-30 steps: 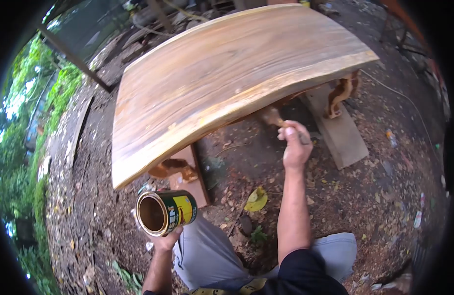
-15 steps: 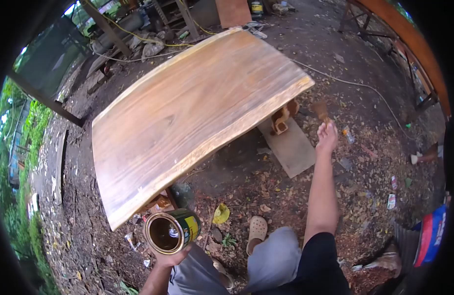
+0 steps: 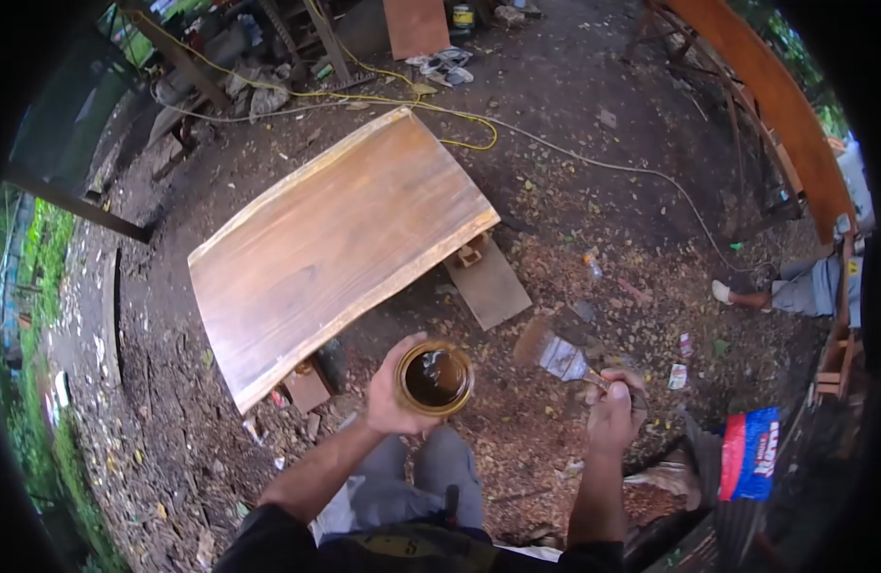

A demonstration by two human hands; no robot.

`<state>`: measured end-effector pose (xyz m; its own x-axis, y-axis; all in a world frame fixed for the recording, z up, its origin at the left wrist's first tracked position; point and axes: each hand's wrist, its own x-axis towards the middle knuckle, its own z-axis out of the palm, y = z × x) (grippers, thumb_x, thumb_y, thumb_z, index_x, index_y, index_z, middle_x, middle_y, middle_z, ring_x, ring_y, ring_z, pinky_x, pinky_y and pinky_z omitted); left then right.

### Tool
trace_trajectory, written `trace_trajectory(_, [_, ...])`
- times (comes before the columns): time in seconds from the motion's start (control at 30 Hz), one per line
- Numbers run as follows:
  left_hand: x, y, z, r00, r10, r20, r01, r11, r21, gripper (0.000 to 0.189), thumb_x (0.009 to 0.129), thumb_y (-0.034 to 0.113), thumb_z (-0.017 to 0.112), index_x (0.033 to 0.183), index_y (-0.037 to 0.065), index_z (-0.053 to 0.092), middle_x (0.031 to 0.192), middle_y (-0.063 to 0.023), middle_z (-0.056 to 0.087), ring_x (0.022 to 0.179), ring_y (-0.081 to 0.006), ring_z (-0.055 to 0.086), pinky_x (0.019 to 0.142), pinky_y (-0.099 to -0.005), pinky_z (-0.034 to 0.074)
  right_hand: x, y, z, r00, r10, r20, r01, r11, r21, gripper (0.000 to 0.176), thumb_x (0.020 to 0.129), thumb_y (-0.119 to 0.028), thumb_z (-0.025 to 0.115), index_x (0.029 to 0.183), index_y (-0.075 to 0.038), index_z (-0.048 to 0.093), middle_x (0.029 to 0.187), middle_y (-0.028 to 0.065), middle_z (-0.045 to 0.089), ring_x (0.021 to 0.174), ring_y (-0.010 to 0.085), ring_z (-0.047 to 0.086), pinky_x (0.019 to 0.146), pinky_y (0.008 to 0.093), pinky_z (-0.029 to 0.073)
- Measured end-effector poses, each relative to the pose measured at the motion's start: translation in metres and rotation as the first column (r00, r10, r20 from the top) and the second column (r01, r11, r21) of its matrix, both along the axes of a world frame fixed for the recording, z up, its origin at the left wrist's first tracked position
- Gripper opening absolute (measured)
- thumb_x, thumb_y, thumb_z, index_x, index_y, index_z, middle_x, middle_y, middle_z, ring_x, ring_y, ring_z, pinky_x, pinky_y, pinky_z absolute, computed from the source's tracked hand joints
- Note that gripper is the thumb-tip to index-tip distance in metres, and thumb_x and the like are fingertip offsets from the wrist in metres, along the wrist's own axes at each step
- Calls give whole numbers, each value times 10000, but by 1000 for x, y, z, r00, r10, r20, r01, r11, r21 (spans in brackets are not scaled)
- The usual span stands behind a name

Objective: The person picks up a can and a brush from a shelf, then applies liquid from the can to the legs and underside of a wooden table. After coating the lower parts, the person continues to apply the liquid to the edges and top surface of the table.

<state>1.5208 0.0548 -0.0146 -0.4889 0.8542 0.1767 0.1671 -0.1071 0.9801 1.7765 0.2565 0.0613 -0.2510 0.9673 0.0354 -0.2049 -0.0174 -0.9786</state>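
Note:
My left hand [image 3: 391, 393] is wrapped round an open can [image 3: 465, 390] of dark, shiny liquid, held in front of my body. In my right hand [image 3: 616, 420] is a wide paintbrush [image 3: 561, 357], gripped by its handle with the brown bristles pointing left toward the can. Brush and can are apart. Beyond the can lies a wooden slab [image 3: 335, 244] with pale live edges, raised off the ground on supports partly hidden beneath it. Neither hand touches the slab.
A flat board [image 3: 490, 286] lies under the slab's right end. Cables [image 3: 593, 160] cross the ground behind it. An orange-brown plank [image 3: 765, 86] stands at right, near another person's leg [image 3: 798, 291]. A red and blue sack [image 3: 749, 454] is at lower right.
The can has come up and right in my left hand. My right hand has drawn back from beside the slab, bringing the brush near the can. The slab appears farther away.

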Motion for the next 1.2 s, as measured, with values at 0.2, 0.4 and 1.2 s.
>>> trace_trajectory(0.2, [8, 77, 37, 941, -34, -337, 48, 998, 32, 1104, 572, 319, 981, 1449, -27, 407, 1375, -204, 596, 1242, -341, 631, 1080, -420, 490, -31, 25, 137, 839, 294, 458, -513, 709, 484, 155, 877, -107, 717, 987, -5, 677, 763, 87, 646, 637, 189, 601, 587, 333, 478])
trace_trajectory(0.4, [10, 139, 62, 938, -67, -341, 121, 983, 139, 1026, 579, 306, 960, 1408, -24, 454, 1371, -237, 587, 1260, -389, 609, 1084, -447, 487, -71, 50, 140, 684, 222, 695, -682, 533, 501, 149, 838, -105, 752, 964, -65, 684, 810, 111, 676, 677, 302, 651, 609, 402, 518])
trace_trajectory(1.2, [-54, 318, 114, 955, -58, -289, 104, 984, 147, 957, 615, 275, 907, 1406, -21, 459, 1400, -245, 552, 1320, -413, 545, 1132, -455, 451, -109, 235, 219, 633, 208, 746, -632, 695, 343, 124, 853, -67, 738, 962, -12, 716, 853, 132, 715, 760, 268, 711, 722, 345, 557])
